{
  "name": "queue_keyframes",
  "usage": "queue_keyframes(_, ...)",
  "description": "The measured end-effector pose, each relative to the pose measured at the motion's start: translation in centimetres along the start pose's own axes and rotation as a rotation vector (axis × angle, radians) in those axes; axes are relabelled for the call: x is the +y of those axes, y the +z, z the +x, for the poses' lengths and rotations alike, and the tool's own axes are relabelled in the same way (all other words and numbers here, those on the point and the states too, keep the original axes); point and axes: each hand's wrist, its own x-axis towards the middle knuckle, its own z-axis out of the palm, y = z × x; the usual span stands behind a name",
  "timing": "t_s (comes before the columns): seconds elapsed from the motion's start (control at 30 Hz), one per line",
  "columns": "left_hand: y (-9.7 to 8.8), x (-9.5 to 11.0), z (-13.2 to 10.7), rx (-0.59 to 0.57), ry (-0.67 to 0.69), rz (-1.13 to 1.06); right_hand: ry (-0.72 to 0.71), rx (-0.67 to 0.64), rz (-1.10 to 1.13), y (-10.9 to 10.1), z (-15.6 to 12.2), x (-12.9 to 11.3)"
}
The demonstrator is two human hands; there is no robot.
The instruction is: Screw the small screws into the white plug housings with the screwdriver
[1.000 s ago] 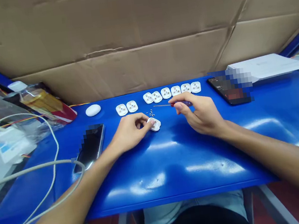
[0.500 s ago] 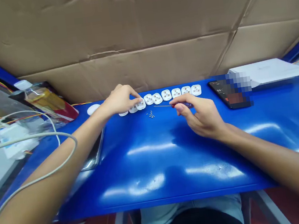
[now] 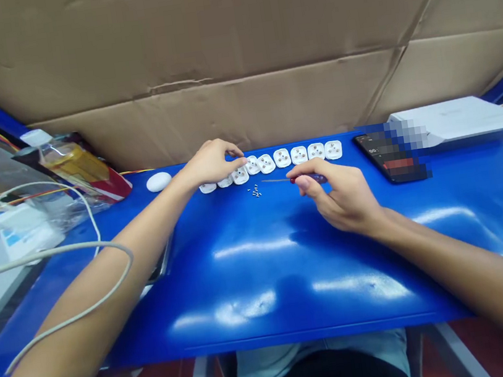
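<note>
My left hand [image 3: 216,162] reaches over the left part of a row of white square socket pieces. Its thumb and forefinger are curved with a gap between them, and the tips are at the left edge of one socket piece [image 3: 252,165]. The other fingers are hidden behind the hand. My right hand [image 3: 339,195] is wrapped round a screwdriver [image 3: 309,179] with a dark, red-tipped handle. Its thin shaft points left, towards a small pile of screws [image 3: 256,192] in front of the row.
A phone [image 3: 385,157] lies right of the row, beside a white box [image 3: 461,118]. At left are a bottle [image 3: 73,167], a white oval object [image 3: 159,181] and a pale cable [image 3: 125,272] across my left forearm. A cardboard wall [image 3: 240,109] stands behind the blue table [image 3: 254,275].
My left hand has shifted slightly right along the row, from one socket piece to another. My right hand keeps the screwdriver in nearly the same place. The view has moved slightly.
</note>
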Motion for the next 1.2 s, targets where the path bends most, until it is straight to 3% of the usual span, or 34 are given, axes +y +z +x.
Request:
queue_keyframes(0.2,0.9,-0.2,1.7,-0.101,0.016,0.019,-0.008,0.011,-0.003,0.0,-0.1,0.0)
queue_keyframes(0.4,-0.6,0.3,1.7,0.040,-0.001,-0.050,-0.006,0.012,-0.001,-0.1,0.0,-0.1)
queue_keyframes(0.47,-1.5,1.2,0.4,0.108,-0.008,-0.066,-0.013,0.024,-0.003,-0.1,0.1,-0.1)
queue_keyframes(0.57,-1.5,3.2,-3.0,0.054,-0.004,-0.101,-0.011,0.054,-0.011,0.1,0.1,-0.1)
queue_keyframes(0.7,1.0,5.7,-8.4,-0.119,-0.077,-0.246,0.017,0.062,-0.022,0.3,0.1,-0.1)
queue_keyframes(0.8,2.6,6.3,-10.6,-0.193,-0.179,-0.309,0.038,0.058,-0.020,0.3,-0.1,-0.2)
queue_keyframes(0.87,2.9,6.1,-11.0,-0.184,-0.155,-0.268,0.034,0.063,-0.020,0.2,-0.2,-0.4)
queue_keyframes(1.03,2.7,5.1,-10.9,-0.030,0.041,-0.123,0.013,0.055,-0.056,-0.3,-0.3,-0.8)
queue_keyframes(1.2,3.0,4.7,-11.1,-0.168,0.217,-0.182,-0.043,0.012,-0.099,-0.5,-0.5,-0.8)
